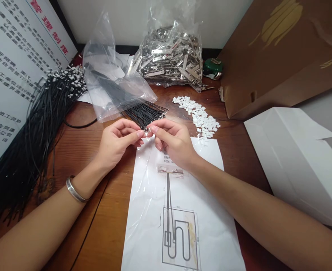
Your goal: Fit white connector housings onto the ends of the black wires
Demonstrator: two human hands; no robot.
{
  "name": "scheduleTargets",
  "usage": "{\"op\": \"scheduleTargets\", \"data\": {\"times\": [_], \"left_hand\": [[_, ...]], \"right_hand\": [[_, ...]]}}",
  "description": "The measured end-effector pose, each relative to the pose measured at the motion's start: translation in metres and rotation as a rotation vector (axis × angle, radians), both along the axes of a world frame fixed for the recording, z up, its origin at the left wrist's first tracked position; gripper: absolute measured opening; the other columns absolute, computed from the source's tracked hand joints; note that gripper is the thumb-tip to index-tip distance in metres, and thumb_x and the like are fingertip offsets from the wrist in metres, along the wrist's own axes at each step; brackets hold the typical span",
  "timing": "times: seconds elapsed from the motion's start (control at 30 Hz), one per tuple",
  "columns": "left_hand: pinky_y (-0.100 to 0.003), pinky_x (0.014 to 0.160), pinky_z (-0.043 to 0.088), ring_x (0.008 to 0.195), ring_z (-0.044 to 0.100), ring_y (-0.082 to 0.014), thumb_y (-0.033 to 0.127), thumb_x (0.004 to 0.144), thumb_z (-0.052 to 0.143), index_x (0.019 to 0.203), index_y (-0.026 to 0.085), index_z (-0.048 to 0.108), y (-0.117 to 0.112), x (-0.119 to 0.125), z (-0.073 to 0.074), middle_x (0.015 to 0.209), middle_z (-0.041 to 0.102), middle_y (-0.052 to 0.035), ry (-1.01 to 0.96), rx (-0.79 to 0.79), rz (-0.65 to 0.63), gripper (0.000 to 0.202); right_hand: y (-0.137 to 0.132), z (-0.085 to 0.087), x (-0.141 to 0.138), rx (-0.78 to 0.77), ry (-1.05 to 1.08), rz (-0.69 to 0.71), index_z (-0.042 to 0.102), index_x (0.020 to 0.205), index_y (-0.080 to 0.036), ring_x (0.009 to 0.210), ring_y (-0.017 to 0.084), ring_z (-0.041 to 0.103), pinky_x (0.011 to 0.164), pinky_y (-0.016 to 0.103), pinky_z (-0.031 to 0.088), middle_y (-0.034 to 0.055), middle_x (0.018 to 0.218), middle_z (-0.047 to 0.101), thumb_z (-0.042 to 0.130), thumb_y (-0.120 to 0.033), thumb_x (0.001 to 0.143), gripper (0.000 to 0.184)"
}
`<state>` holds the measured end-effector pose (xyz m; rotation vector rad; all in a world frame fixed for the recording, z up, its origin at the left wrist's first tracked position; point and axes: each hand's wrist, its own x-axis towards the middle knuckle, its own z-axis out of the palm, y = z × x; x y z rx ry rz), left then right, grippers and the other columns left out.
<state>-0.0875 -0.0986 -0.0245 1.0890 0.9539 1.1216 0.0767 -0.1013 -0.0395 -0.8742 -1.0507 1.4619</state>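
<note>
My left hand (122, 141) and my right hand (173, 139) meet fingertip to fingertip over the top of a printed sheet. Each one pinches thumb against index finger. A tiny pale piece shows between the tips, too small to name. Just behind the fingers lies a bundle of black wires (144, 112) with metal ends, partly covered by a clear plastic bag (117, 88). To the right of my right hand, small white connector housings (201, 116) are scattered in a loose pile.
A drawing sheet (149, 226) lies under my hands. More black wires with white ends (49, 98) hang at left, by a printed board (10, 67). A bag of metal strips (171, 56), a green tape measure (212, 69), a brown box (281, 56) and a white box (292, 150) stand around.
</note>
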Motion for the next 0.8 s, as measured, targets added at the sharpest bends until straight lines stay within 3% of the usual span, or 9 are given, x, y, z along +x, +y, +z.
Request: {"op": "scheduleTargets", "data": {"times": [0.13, 0.23, 0.43, 0.53, 0.67, 0.8], "left_hand": [[-0.021, 0.055, 0.053, 0.055, 0.064, -0.0112, 0.025, 0.065, 0.086, 0.075, 0.016, 0.063, -0.006, 0.003, 0.004, 0.064, 0.07, 0.0009, 0.161, 0.121, 0.118, 0.027], [-0.022, 0.062, 0.055, 0.064, 0.068, -0.0125, 0.021, 0.068, 0.084, 0.077, 0.017, 0.064, -0.01, 0.004, 0.002, 0.072, 0.071, 0.0006, 0.303, 0.247, 0.194, 0.022], [-0.02, 0.064, 0.053, 0.07, 0.068, -0.0122, 0.018, 0.069, 0.083, 0.079, 0.018, 0.068, -0.014, 0.002, 0.0, 0.077, 0.072, 0.0003, 0.468, 0.384, 0.234, 0.018], [-0.022, 0.061, 0.055, 0.066, 0.068, -0.0131, 0.023, 0.069, 0.084, 0.086, 0.018, 0.065, -0.012, 0.002, 0.003, 0.077, 0.073, -0.0005, 0.36, 0.302, 0.176, 0.026], [-0.025, 0.046, 0.055, 0.053, 0.066, -0.0153, 0.04, 0.075, 0.078, 0.086, 0.017, 0.06, -0.005, -0.001, 0.006, 0.07, 0.071, -0.0022, 0.138, 0.055, 0.024, 0.032], [-0.025, 0.045, 0.055, 0.055, 0.067, -0.0165, 0.042, 0.075, 0.078, 0.081, 0.015, 0.061, 0.001, -0.006, 0.008, 0.069, 0.071, -0.0036, 0.094, -0.1, -0.151, 0.033]], "right_hand": [[-0.002, 0.003, -0.002, -0.008, -0.032, -0.011, 0.068, 0.077, -0.017, 0.041, 0.004, 0.045, 0.039, 0.022, 0.032, -0.0027, 0.064, 0.066, 0.079, -0.038, 0.072, 0.024], [-0.003, 0.006, -0.003, -0.011, -0.064, -0.019, 0.067, 0.075, -0.017, 0.043, 0.004, 0.045, 0.039, 0.022, 0.033, -0.0027, 0.063, 0.065, 0.081, -0.042, 0.069, 0.029], [-0.002, 0.005, -0.003, -0.014, -0.079, -0.033, 0.066, 0.076, -0.016, 0.04, 0.004, 0.046, 0.038, 0.022, 0.032, -0.002, 0.064, 0.065, 0.079, -0.039, 0.072, 0.026], [-0.002, 0.003, -0.002, -0.011, -0.086, -0.042, 0.065, 0.076, -0.016, 0.04, 0.004, 0.046, 0.039, 0.022, 0.032, -0.0021, 0.065, 0.065, 0.076, -0.036, 0.074, 0.022], [-0.002, 0.003, -0.002, -0.002, -0.097, -0.043, 0.065, 0.077, -0.017, 0.041, 0.004, 0.046, 0.039, 0.023, 0.032, -0.0029, 0.065, 0.063, 0.074, -0.035, 0.076, 0.021], [-0.002, 0.004, -0.001, -0.001, -0.124, -0.033, 0.064, 0.077, -0.018, 0.044, 0.005, 0.046, 0.041, 0.023, 0.034, -0.0038, 0.065, 0.06, 0.076, -0.04, 0.074, 0.026]]}}
